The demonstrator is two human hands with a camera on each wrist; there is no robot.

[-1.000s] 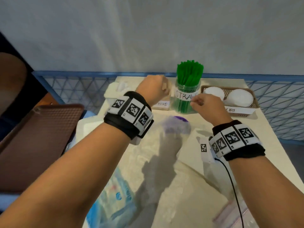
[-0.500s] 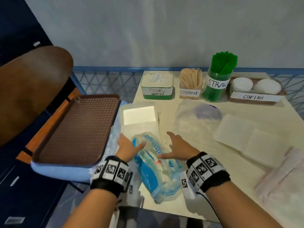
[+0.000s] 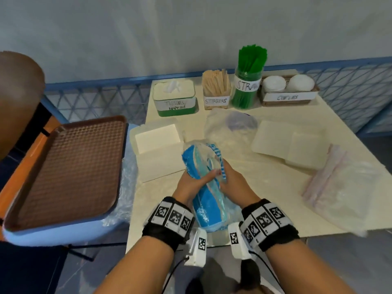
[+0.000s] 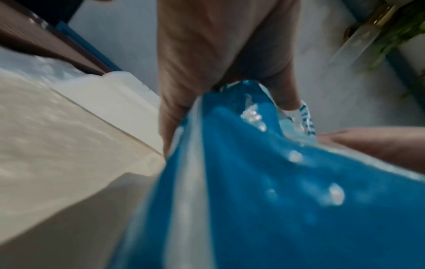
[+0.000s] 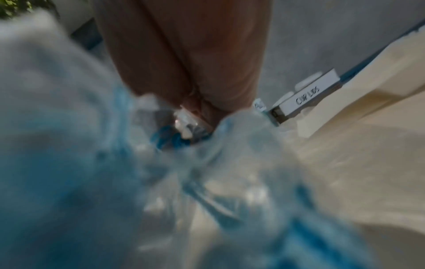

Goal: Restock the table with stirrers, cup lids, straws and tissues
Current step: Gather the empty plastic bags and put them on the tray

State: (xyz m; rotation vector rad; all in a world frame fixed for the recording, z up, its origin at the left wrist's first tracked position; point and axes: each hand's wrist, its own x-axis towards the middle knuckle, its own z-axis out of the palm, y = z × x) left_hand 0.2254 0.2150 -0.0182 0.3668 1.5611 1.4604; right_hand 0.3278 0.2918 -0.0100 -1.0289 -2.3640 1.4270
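A crumpled blue-and-clear plastic pack [image 3: 204, 187] lies lengthwise at the table's 6 o'clock edge. At 12 o'clock stand the tissue box [image 3: 175, 98], stirrers [image 3: 216, 85], green straws [image 3: 249, 68] and lid basket [image 3: 288, 91], filled.

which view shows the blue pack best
Head view: the whole blue pack shows, gripped by left hand and right hand. Left wrist gives a blurred close-up of its blue wrap; right wrist only a blur of plastic.

Cream table [image 3: 275, 187] with labelled containers [image 3: 216, 90]
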